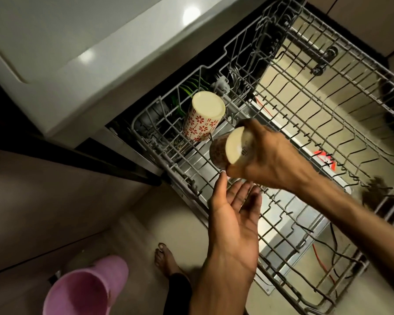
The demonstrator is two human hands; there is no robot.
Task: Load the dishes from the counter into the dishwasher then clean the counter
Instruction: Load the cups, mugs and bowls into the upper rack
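Gripping an upturned cup [222,151], right hand [263,160]; left hand [233,214] open-palmed.

Grey coated-wire rack [328,114], glossy patterned ceramic cup [203,119], smooth pink plastic bucket [84,287].

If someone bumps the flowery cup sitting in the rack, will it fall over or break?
The flowery cup stands upside down and leans a little against the rack wires, so a bump would probably just make it wobble. It looks like glazed ceramic, so likely hard, a bit slippery and breakable if knocked hard. Its round sides mean it might roll if it tipped flat.
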